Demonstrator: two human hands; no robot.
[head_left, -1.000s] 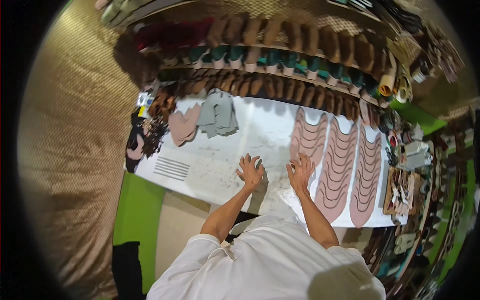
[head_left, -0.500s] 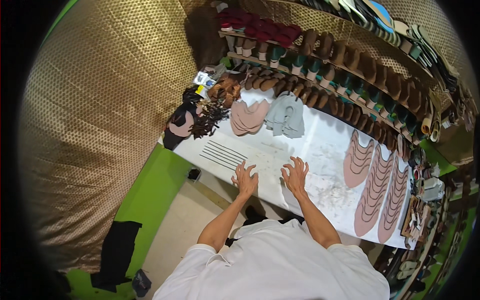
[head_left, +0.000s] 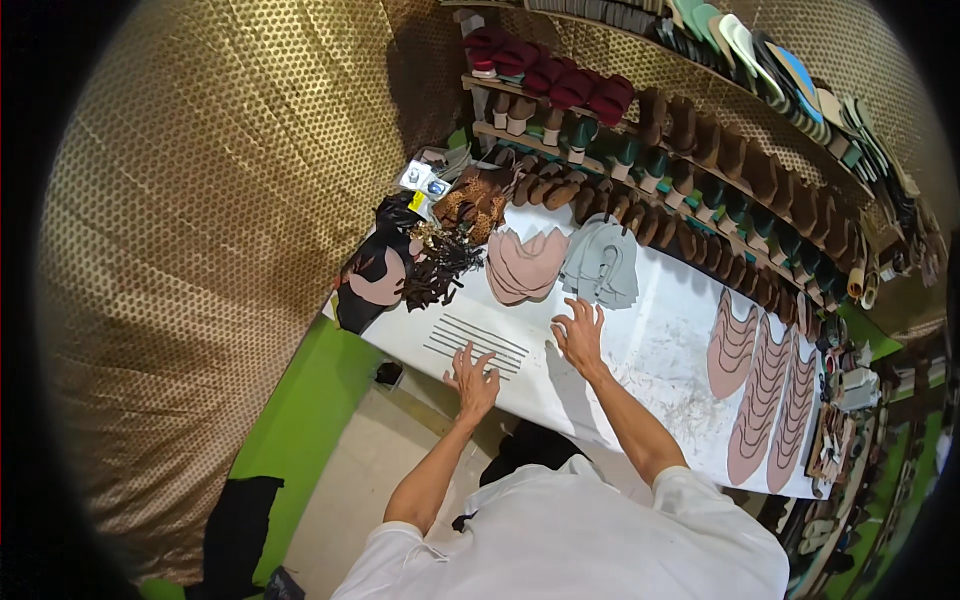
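My left hand (head_left: 473, 380), fingers spread and holding nothing, is over the near end of several thin dark strips (head_left: 470, 338) laid side by side on the white table (head_left: 540, 375). Farther forward, my right hand (head_left: 580, 335) reaches over the table with its fingers apart and bent, also holding nothing. Just beyond its fingertips lies a pile of light grey cut pieces (head_left: 603, 265). Beside that pile, to the left, is a stack of pink curved pieces (head_left: 527, 265). Whether either hand touches the tabletop I cannot tell.
Rows of overlapping pink pieces with dark edges (head_left: 762, 400) cover the table's right end. A tangle of dark strips (head_left: 437, 265) lies at the left end. Behind the table stand shelves with brown shoe forms (head_left: 740, 160) and red slippers (head_left: 570, 82). A gold curtain (head_left: 220, 220) hangs at left.
My right hand has reached forward toward the grey pile. My left hand has shifted slightly left, over the strips' near end. The view has tilted a little, so the table appears lower.
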